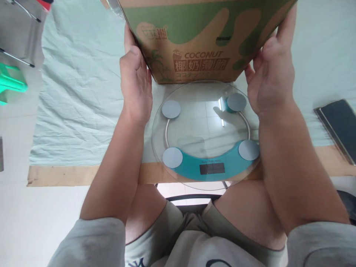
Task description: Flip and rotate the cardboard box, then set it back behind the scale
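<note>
A brown and green cardboard box (pixel 200 40) printed "COCONUT" is gripped from both sides. My left hand (pixel 136 83) presses flat on its left side and my right hand (pixel 271 74) on its right side. The box hovers just past the far edge of a round glass bathroom scale (pixel 205 131) with a teal base, a dark display and several grey round pads. The scale lies on the table's near edge, directly between my forearms.
A pale green cloth (pixel 78 96) covers the wooden table (pixel 83 174). A dark phone or tablet (pixel 338 126) lies at the right. A green plastic object (pixel 11 81) sits at the far left. My knees and a chair are below the table edge.
</note>
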Demonstrator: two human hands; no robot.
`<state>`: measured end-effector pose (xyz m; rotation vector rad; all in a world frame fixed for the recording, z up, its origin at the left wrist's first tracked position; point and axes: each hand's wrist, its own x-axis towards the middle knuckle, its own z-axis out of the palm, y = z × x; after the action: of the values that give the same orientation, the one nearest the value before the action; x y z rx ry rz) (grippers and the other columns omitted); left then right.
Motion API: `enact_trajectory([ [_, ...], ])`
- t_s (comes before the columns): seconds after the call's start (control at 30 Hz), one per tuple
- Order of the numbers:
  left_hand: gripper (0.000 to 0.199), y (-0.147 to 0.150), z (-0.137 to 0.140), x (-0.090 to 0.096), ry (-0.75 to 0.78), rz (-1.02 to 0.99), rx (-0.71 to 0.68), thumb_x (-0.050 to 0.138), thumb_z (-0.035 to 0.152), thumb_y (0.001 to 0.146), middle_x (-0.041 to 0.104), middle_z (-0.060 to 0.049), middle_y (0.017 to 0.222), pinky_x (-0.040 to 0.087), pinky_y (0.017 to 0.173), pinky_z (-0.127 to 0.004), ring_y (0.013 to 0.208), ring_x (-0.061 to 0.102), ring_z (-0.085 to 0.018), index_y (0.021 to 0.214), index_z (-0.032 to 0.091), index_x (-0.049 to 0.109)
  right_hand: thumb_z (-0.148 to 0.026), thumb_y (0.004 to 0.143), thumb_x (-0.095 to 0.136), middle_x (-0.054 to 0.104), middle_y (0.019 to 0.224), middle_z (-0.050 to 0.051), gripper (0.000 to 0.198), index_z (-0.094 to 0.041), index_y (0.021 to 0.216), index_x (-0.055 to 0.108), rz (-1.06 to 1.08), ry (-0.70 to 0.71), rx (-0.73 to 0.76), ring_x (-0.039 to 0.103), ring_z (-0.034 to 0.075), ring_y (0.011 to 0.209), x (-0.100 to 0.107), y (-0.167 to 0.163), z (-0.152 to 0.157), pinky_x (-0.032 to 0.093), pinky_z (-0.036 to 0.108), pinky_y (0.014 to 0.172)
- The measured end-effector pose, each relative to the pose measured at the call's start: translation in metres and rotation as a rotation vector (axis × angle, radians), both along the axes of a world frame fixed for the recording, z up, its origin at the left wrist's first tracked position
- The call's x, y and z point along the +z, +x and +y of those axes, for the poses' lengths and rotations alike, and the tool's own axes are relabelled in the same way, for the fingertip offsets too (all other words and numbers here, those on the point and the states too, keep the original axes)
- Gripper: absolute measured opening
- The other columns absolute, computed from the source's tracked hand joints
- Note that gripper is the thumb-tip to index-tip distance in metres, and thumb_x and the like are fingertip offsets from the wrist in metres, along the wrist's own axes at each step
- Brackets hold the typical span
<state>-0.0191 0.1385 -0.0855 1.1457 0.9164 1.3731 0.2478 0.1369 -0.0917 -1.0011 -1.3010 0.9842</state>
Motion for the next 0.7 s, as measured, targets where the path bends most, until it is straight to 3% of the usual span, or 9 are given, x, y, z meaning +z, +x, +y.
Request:
enact_trajectory([
  [0.07, 0.054, 0.0, 0.002, -0.002, -0.023, -0.002, 0.031, 0.026, 0.033, 0.12, 0.047, 0.016, 0.187, 0.039, 0.146, -0.024, 0.185, 0.031, -0.013, 0.15, 0.031, 0.07, -0.051, 0.074, 0.078, 0.05, 0.178, -0.009, 0.064, -0.038, 0.134, 0.058, -0.002, -0.015, 0.006, 0.052, 0.022, 0.169, -0.002, 0.001, 0.003, 0.056, 0.043, 0.137],
  [0.17, 0.058, 0.001, 0.007, -0.003, -0.096, -0.098, 0.091, 0.023, 0.029, 0.119, 0.049, 0.014, 0.187, 0.04, 0.145, -0.026, 0.182, 0.037, -0.012, 0.16, 0.028, 0.064, -0.041, 0.073, 0.072, 0.052, 0.176, -0.007, 0.071, -0.039, 0.142, 0.056, -0.015, -0.036, -0.033, 0.055, 0.022, 0.163, -0.004, 0.001, 0.005, 0.053, 0.044, 0.14],
  [0.3, 0.053, -0.005, 0.005, -0.002, -0.049, -0.022, 0.025, 0.027, 0.031, 0.118, 0.053, 0.015, 0.183, 0.047, 0.138, -0.026, 0.178, 0.044, -0.013, 0.149, 0.033, 0.07, -0.038, 0.076, 0.067, 0.053, 0.179, -0.011, 0.073, -0.042, 0.148, 0.055, -0.046, -0.059, -0.066, 0.06, 0.022, 0.157, -0.004, 0.001, 0.003, 0.061, 0.041, 0.125],
  [0.5, 0.04, -0.012, -0.007, 0.002, -0.045, 0.029, 0.076, 0.042, 0.05, 0.113, 0.065, 0.003, 0.163, 0.055, 0.119, -0.044, 0.154, 0.058, -0.032, 0.126, 0.032, 0.075, -0.035, 0.097, 0.053, 0.064, 0.166, -0.018, 0.054, -0.049, 0.149, 0.062, -0.031, -0.105, -0.113, 0.064, 0.01, 0.151, -0.009, 0.013, -0.006, 0.057, 0.032, 0.109],
  [0.6, 0.032, -0.011, -0.005, 0.003, -0.1, 0.003, 0.2, 0.049, 0.046, 0.108, 0.07, -0.01, 0.132, 0.049, 0.098, -0.044, 0.124, 0.063, -0.031, 0.102, 0.024, 0.071, -0.033, 0.098, 0.058, 0.076, 0.151, -0.006, 0.042, -0.036, 0.138, 0.073, 0.02, -0.128, -0.231, 0.075, 0.01, 0.131, -0.009, 0.015, -0.008, 0.056, 0.027, 0.096],
  [0.63, 0.028, -0.011, -0.004, 0.002, -0.101, 0.001, 0.25, 0.051, 0.043, 0.105, 0.065, -0.012, 0.112, 0.044, 0.089, -0.042, 0.107, 0.061, -0.028, 0.09, 0.023, 0.065, -0.031, 0.098, 0.058, 0.08, 0.136, -0.001, 0.033, -0.028, 0.126, 0.076, 0.042, -0.128, -0.291, 0.078, 0.011, 0.117, -0.009, 0.015, -0.009, 0.055, 0.026, 0.088],
  [0.7, 0.026, -0.011, -0.003, -0.003, -0.102, 0.02, 0.312, 0.056, 0.031, 0.096, 0.039, -0.007, 0.082, 0.029, 0.076, -0.04, 0.078, 0.04, -0.02, 0.072, 0.025, 0.048, -0.025, 0.098, 0.055, 0.073, 0.095, 0.004, 0.017, -0.019, 0.096, 0.071, 0.085, -0.119, -0.417, 0.07, 0.01, 0.082, -0.009, 0.016, -0.01, 0.045, 0.024, 0.069],
])
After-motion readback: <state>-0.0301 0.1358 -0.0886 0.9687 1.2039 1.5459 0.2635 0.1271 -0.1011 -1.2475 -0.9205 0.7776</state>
